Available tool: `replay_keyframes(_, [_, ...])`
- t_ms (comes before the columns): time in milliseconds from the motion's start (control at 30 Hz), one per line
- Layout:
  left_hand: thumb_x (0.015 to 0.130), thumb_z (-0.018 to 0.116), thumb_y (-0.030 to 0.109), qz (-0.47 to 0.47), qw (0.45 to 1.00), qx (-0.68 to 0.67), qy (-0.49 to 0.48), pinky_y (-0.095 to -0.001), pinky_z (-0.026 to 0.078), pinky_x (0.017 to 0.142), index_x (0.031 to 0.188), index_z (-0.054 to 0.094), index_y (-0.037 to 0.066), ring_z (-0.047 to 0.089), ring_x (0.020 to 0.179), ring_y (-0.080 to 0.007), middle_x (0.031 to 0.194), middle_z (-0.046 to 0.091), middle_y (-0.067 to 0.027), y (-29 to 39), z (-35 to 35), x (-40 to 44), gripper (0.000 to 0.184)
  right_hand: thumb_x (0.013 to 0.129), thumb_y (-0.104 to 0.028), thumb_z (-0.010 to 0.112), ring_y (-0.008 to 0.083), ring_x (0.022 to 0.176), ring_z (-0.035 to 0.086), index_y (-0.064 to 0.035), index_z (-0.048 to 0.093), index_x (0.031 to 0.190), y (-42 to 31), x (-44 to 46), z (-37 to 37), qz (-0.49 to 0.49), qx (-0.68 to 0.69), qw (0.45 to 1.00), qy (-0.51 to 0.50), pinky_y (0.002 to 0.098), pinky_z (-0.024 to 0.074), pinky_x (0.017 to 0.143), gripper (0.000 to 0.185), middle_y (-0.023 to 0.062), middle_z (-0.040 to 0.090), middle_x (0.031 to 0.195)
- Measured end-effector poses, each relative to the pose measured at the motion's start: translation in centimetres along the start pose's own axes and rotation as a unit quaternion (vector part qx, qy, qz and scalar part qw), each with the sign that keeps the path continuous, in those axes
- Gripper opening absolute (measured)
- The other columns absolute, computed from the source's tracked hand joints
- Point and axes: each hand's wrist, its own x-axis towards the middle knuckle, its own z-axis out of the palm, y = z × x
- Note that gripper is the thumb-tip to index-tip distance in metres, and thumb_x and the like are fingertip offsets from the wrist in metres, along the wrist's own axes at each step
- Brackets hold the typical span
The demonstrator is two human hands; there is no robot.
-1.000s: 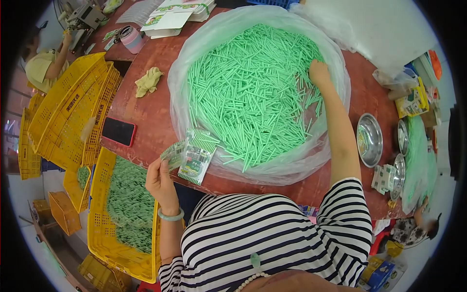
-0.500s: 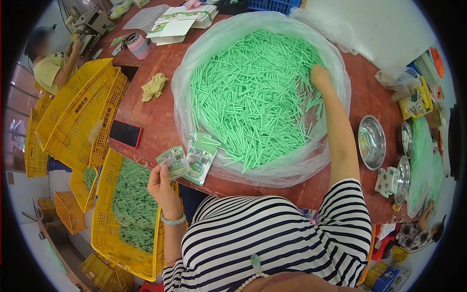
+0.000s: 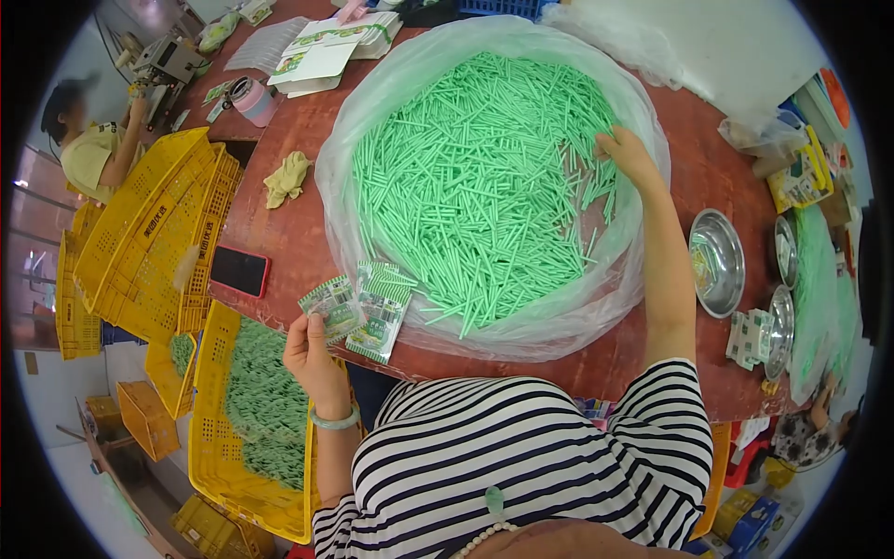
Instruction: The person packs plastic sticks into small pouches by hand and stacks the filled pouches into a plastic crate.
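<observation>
A large clear plastic bag (image 3: 340, 200) lies open on the red table (image 3: 289, 140), full of thin green sticks (image 3: 475, 186). My right hand (image 3: 633, 158) is at the right side of the stick pile, thumb and fingers slightly apart, with nothing visible between them. Near the table's front edge my left hand (image 3: 310, 349) pinches a small printed packet (image 3: 333, 307). Touching it on the right is a larger green and white packet (image 3: 380, 321), which lies on the table against the bag.
Yellow crates (image 3: 149, 233) stand at the left, one (image 3: 207, 410) holding many green packets (image 3: 265, 401). A phone (image 3: 240, 270), a yellow cloth (image 3: 286, 179), a pink cup (image 3: 251, 101) and metal bowls (image 3: 717, 265) lie around the bag. A person (image 3: 98, 149) works at the upper left.
My right hand has drawn slightly up and right, and its fingers have parted. My left hand has turned the small packet flatter since the first frame. The camera view has shifted a little.
</observation>
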Motion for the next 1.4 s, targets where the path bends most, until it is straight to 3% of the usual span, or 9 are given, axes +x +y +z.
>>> replay_keyframes(133, [0.090,0.059,0.008,0.018,1.000,0.011,-0.015,-0.0219,0.046,0.071,0.090,0.063,-0.002,0.056,0.077,-0.0075,0.086,0.064,-0.0025,0.9,0.9,0.4,0.011,0.087,-0.021,0.053,0.0191,0.069,0.062,0.0027,0.055,0.077,-0.6,-0.2,0.0,-0.032,-0.185,0.981,0.047,0.0327,0.0460,0.064,0.026,0.0117,0.061,0.069])
replay_keyframes(300, [0.089,0.059,0.007,0.040,0.998,0.006,-0.047,-0.0219,0.046,0.072,0.091,0.063,-0.002,0.056,0.078,-0.0074,0.087,0.064,-0.0026,1.7,2.6,0.7,0.010,0.092,-0.023,0.052,0.0151,0.077,0.062,-0.0002,0.058,0.098,-3.3,-1.4,1.0,0.060,0.167,0.983,-0.042,0.0291,0.0464,0.068,0.025,0.0102,0.066,0.093])
replay_keyframes(567, [0.088,0.059,0.006,-0.077,0.973,-0.098,-0.195,-0.0217,0.045,0.073,0.093,0.064,-0.002,0.057,0.079,-0.0075,0.087,0.064,-0.0008,2.9,6.1,2.0,0.011,0.090,-0.019,0.055,0.0088,0.062,0.051,-0.0028,0.058,0.098,-6.5,-3.4,2.0,0.097,0.325,0.937,-0.087,0.0225,0.0406,0.058,0.018,0.0006,0.058,0.075])
replay_keyframes(667, [0.085,0.061,0.006,-0.092,0.910,-0.171,-0.368,-0.0338,0.035,0.098,0.086,0.065,0.000,0.047,0.118,-0.0203,0.126,0.053,-0.0149,4.3,8.6,2.6,0.007,0.091,-0.018,0.056,0.0076,0.059,0.046,-0.0041,0.058,0.097,-9.7,-5.5,2.8,0.118,0.413,0.887,-0.169,0.0222,0.0382,0.054,0.015,-0.0016,0.053,0.070])
replay_keyframes(800, [0.084,0.061,0.014,-0.017,0.870,-0.150,-0.470,-0.0395,0.020,0.108,0.079,0.064,0.003,0.025,0.136,-0.0257,0.145,0.033,-0.0159,4.9,12.4,4.3,0.012,0.091,-0.021,0.056,0.0067,0.060,0.046,-0.0058,0.058,0.095,-13.7,-8.1,5.0,0.122,0.395,0.843,-0.343,0.0211,0.0364,0.052,0.016,-0.0014,0.053,0.070])
replay_keyframes(933, [0.082,0.062,0.015,0.038,0.865,-0.087,-0.492,-0.0397,0.020,0.108,0.079,0.064,0.006,0.028,0.135,-0.0238,0.144,0.035,-0.0138,5.4,15.6,5.3,0.009,0.090,-0.023,0.058,0.0063,0.062,0.051,-0.0046,0.058,0.102,-15.6,-9.7,8.0,0.127,0.423,0.785,-0.434,0.0205,0.0390,0.052,0.022,0.0005,0.059,0.082])
replay_keyframes(1033, [0.084,0.063,0.017,0.061,0.829,-0.038,-0.555,-0.0358,0.033,0.099,0.079,0.063,0.006,0.045,0.118,-0.0206,0.132,0.050,-0.0127,4.8,17.1,4.6,0.012,0.090,-0.022,0.057,0.0072,0.071,0.057,-0.0042,0.058,0.106,-15.7,-9.7,9.5,0.141,0.427,0.760,-0.469,0.0220,0.0458,0.056,0.024,0.0020,0.061,0.088])
replay_keyframes(1167, [0.085,0.061,0.016,-0.031,0.819,-0.046,-0.572,-0.0296,0.038,0.091,0.076,0.060,0.005,0.052,0.105,-0.0147,0.121,0.057,-0.0099,4.6,17.4,3.1,0.015,0.089,-0.019,0.060,0.0118,0.081,0.064,-0.0036,0.057,0.107,-12.8,-8.9,12.6,0.201,0.500,0.685,-0.490,0.0237,0.0543,0.066,0.024,0.0035,0.064,0.094])
replay_keyframes(1400, [0.083,0.064,0.015,-0.001,0.838,-0.049,-0.543,-0.0278,0.041,0.087,0.080,0.065,0.005,0.052,0.106,-0.0147,0.135,0.044,-0.0129,4.6,16.3,3.4,0.011,0.089,-0.022,0.059,0.0099,0.080,0.063,-0.0069,0.057,0.106,-13.9,-9.0,14.4,0.208,0.487,0.675,-0.515,0.0237,0.0530,0.065,0.023,0.0028,0.063,0.096])
